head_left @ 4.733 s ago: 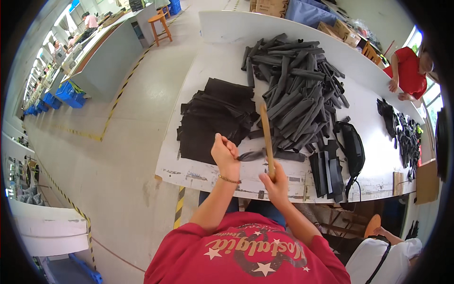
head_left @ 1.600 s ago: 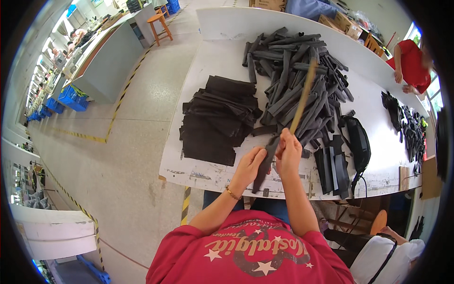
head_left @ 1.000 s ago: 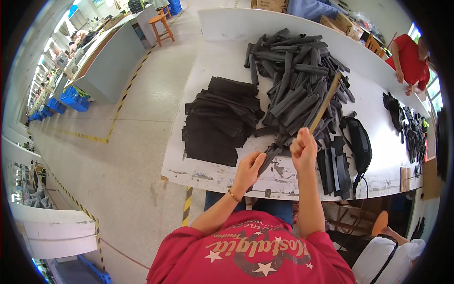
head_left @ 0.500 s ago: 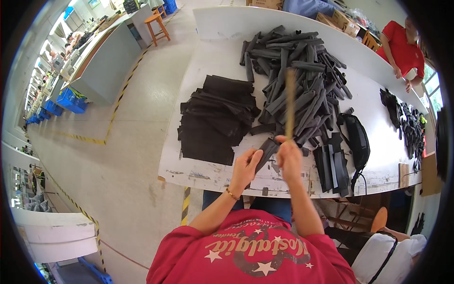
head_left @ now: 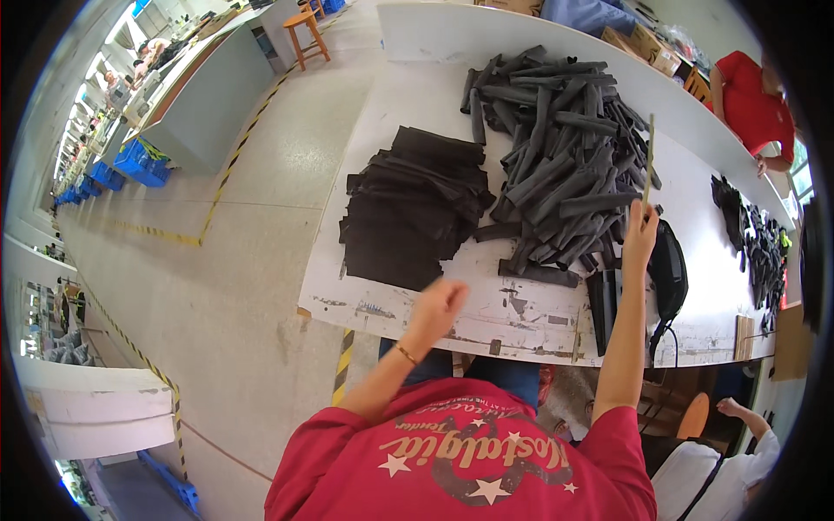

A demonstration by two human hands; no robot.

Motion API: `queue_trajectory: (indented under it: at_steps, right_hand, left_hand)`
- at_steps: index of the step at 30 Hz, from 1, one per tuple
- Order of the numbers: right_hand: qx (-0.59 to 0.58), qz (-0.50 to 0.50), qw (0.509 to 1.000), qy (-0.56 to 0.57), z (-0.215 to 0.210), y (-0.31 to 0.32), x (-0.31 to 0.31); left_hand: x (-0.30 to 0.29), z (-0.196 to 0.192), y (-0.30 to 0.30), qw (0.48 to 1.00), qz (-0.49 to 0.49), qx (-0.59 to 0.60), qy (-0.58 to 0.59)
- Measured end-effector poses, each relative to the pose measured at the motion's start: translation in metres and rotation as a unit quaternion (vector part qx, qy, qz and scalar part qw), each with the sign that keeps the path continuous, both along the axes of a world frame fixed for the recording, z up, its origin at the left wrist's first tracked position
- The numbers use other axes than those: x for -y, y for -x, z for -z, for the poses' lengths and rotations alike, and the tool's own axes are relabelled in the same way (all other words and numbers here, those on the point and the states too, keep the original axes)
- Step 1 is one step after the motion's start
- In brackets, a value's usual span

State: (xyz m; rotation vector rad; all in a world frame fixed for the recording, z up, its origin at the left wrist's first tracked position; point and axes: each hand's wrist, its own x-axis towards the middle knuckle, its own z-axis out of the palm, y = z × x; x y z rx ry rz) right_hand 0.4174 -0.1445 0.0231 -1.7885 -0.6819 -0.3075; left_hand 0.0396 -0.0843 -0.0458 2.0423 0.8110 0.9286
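Clamps the right hand (head_left: 641, 224) tight around the low end of a thin stick (head_left: 650, 161), pointing it up and away, along the right side of a big messy pile of grey rolls (head_left: 556, 143). Has one grey roll (head_left: 599, 205) at the pile's edge very near these fingertips, but cannot tell if touching it. Curls the left hand (head_left: 440, 306) loosely over the front of the white table (head_left: 478, 323), just beside the near corner of a stack of black cloth (head_left: 391, 239). Looks blurry there, so cannot tell if holding something or not, or if pinching the fingertips together. Between both hands, a lone grey roll (head_left: 539, 273), lying flat in front of the pile. Under the right forearm, partly hidden, some flat dark strips (head_left: 599, 313). Just to the right of that arm, a black bag (head_left: 667, 265) with a thin strap. Farther right on the table, a heap of small black things (head_left: 764, 260). Behind the table's back board (head_left: 521, 22), at the right, a person in a red shirt (head_left: 749, 100).
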Motion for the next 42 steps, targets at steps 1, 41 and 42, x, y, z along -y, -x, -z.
queue_trajectory:
  at_steps: [1,41,42]
  right_hand:
    - [-0.004,-0.009,1.000,-0.001,0.009,0.009,0.000]
    - [-0.388,-0.491,0.757,0.190,0.051,0.243,0.023]
    - [-0.385,-0.505,0.749,0.187,0.053,0.248,0.026]
  left_hand:
    - [-0.020,-0.011,0.009,0.999,-0.039,-0.013,-0.013]
    - [-0.033,-0.058,0.021,0.884,-0.270,0.367,0.105]
    - [-0.038,-0.053,0.023,0.882,-0.275,0.367,0.105]
